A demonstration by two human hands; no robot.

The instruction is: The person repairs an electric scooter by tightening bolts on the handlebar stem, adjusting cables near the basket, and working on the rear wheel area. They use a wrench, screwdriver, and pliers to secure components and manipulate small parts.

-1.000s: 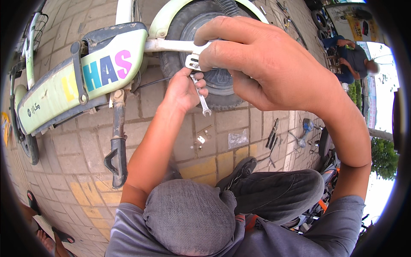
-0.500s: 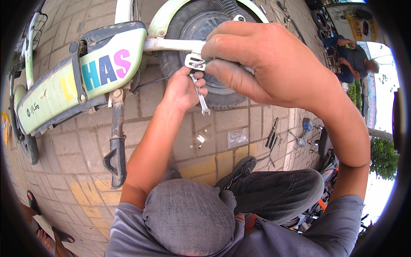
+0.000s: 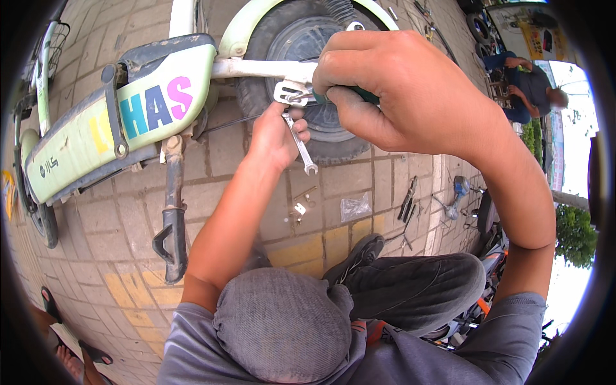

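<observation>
My right hand is closed around a screwdriver with a dark green handle, mostly hidden by the fingers. Its metal shaft points left across a slotted white metal bracket beside the rear wheel of a pale green electric bike. Under the bracket, my left hand is closed on a silver wrench, whose open jaw hangs down past the fingers. The left fingertips sit against the bracket's lower side. The wrench's upper end is partly covered there.
Small metal parts and a clear plastic bag lie on the paving below the wheel. Pliers and other tools lie to the right. The bike's kickstand juts toward me. A seated person is at far right.
My right hand has shifted slightly right, uncovering more of the green handle and the shaft at the bracket. The left hand and wrench have hardly moved.
</observation>
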